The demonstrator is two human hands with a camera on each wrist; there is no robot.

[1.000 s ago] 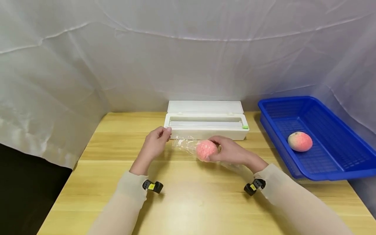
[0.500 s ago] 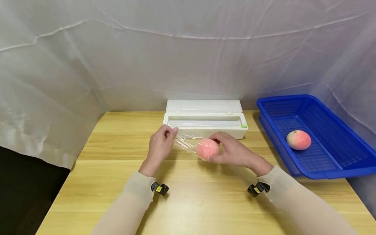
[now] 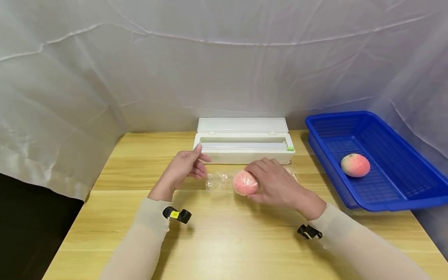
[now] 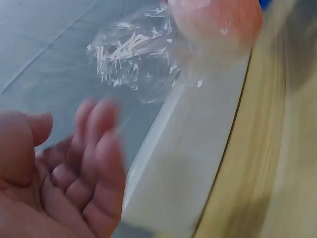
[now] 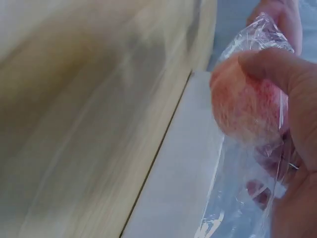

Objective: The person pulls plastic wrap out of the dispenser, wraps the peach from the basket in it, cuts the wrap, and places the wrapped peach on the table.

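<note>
A pink peach (image 3: 244, 183) with clear cling film around it is gripped by my right hand (image 3: 278, 182), in front of the white box. The right wrist view shows the thumb on the peach (image 5: 247, 99) and the other fingers behind the film. A crinkled tail of cling film (image 3: 219, 181) sticks out from the peach's left side, and more film trails to the right. My left hand (image 3: 182, 168) is just left of that tail, fingers loosely bent and holding nothing. In the left wrist view a gap shows between its fingers and the cling film (image 4: 133, 54).
Behind the hands stands a white cling film box (image 3: 241, 157), its lid raised, with a roll (image 3: 245, 146) inside and a green tab at its right end. At right, a blue basket (image 3: 329, 182) holds a second peach (image 3: 355, 165). A grey curtain rises behind the wooden table (image 3: 227, 241).
My left hand has let go of the film's left end and drawn back left. The film tail now hangs free. My right hand has turned further over the peach.
</note>
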